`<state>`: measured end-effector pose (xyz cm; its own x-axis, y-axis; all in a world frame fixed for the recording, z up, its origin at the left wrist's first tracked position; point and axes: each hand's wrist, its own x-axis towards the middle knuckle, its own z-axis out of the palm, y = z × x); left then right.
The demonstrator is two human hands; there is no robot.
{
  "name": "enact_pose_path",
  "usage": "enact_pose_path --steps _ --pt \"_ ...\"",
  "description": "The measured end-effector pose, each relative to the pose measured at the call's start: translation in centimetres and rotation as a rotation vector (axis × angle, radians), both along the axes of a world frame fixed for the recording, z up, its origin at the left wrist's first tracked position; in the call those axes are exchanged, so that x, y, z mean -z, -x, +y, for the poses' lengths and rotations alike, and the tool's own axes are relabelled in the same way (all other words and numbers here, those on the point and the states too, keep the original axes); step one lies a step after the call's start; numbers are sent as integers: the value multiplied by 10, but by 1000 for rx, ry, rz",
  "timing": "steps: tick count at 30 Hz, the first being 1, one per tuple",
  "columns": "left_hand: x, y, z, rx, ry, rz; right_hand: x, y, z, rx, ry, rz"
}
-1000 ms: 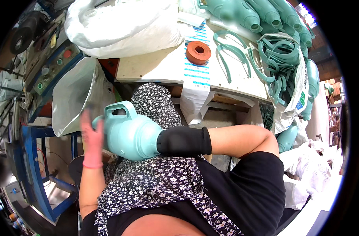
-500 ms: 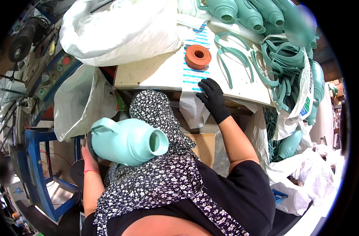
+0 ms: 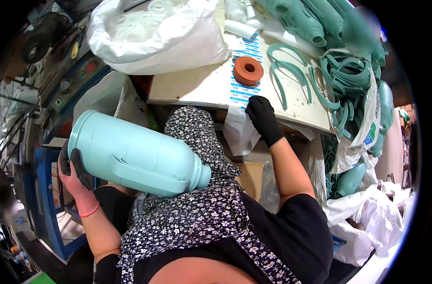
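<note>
A pale green thermos flask body [image 3: 131, 151] lies sideways above my lap, its neck pointing right and its long handle on the side nearest me. My left hand [image 3: 76, 175], in a pink and black glove, grips it by its broad base; part of the fingers is hidden behind it. My right hand [image 3: 262, 118], in a black glove, is at the table's front edge. Its fingers are curled together against the lower end of a strip of blue-and-white labels [image 3: 242, 92]; what is between the fingertips is hidden. An orange-brown tape roll [image 3: 248, 71] rests on the strip.
On the white table [image 3: 187, 87], loose green handles [image 3: 291, 75] lie right of the labels. A white sack of clear plastic rings [image 3: 154, 42] stands at the back left. More handles fill a sack [image 3: 346, 80] at right, near several green flask bodies [image 3: 303, 23]. A blue frame [image 3: 50, 203] stands left.
The flask has turned about its length, bringing its handle to my side, and its base has swung up and left with my left hand. My right fingers, spread before, have curled together.
</note>
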<state>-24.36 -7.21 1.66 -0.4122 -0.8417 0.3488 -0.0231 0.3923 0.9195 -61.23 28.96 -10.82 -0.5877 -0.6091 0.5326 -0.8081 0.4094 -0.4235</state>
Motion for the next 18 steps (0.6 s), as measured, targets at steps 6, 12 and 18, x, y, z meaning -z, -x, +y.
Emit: enact_pose_path --steps 6,12,18 --pt "-28 6 22 132 33 91 -122 -68 -42 -212 -12 -670" --pt "-59 28 33 253 173 -8 -196 -139 -166 -980 34 -306" --pt "-68 11 45 179 219 -133 -204 -162 -193 -796 -154 -68"
